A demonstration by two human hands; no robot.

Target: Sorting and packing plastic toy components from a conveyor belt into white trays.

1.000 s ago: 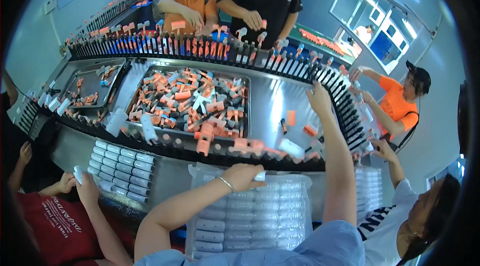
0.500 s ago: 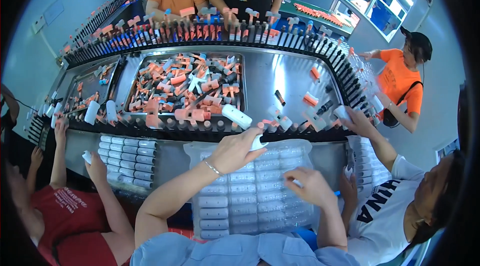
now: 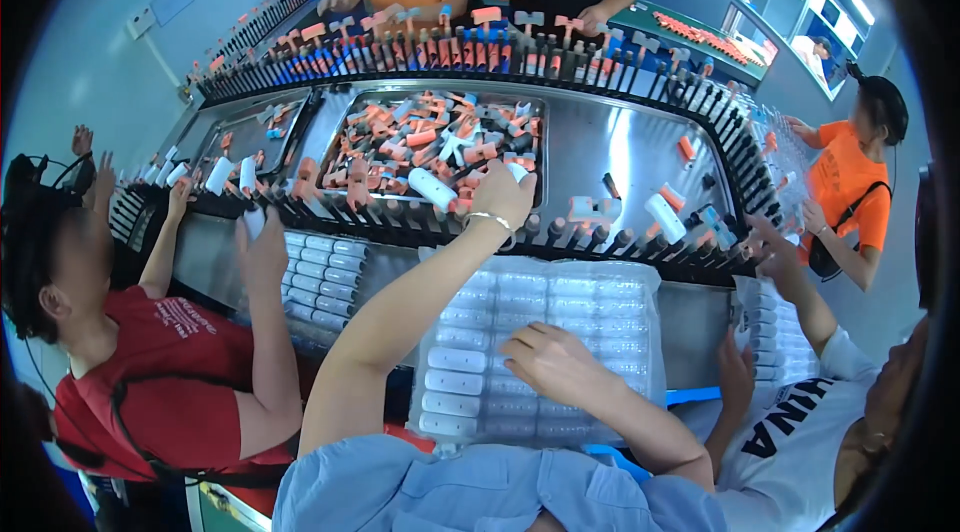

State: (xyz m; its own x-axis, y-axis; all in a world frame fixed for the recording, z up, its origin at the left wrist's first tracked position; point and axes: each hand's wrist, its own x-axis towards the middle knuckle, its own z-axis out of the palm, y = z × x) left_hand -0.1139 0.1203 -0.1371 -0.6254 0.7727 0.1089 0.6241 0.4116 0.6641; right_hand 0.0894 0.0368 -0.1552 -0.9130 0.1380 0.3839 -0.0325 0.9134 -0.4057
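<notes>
My left hand (image 3: pixel 500 200) reaches forward over the near row of upright holders, its fingers closed around a smooth white oblong shell (image 3: pixel 517 172). Just left of it, another white oblong shell (image 3: pixel 432 190) sits tilted on the holder row. Below, my right hand (image 3: pixel 556 360) is bent over a clear plastic blister tray (image 3: pixel 570 277), fingers curled together; what they hold, if anything, is hidden. White shells (image 3: pixel 452 382) fill compartments along the tray's lower left. Elsewhere the tray's compartments show only clear, shiny plastic.
A metal bin (image 3: pixel 541 157) heaped with orange and grey parts stands inside the ring of holders (image 3: pixel 640 77). Co-workers flank me: a red-shirted person (image 3: pixel 190 362) at left, a white-shirted person (image 3: pixel 800 432) at right. Other people stand across the line. More shell trays (image 3: pixel 325 272) lie alongside.
My left hand has moved farther forward with the white shell, up to the holder row. My right hand has shifted left over the tray. The whole view has swung leftward.
</notes>
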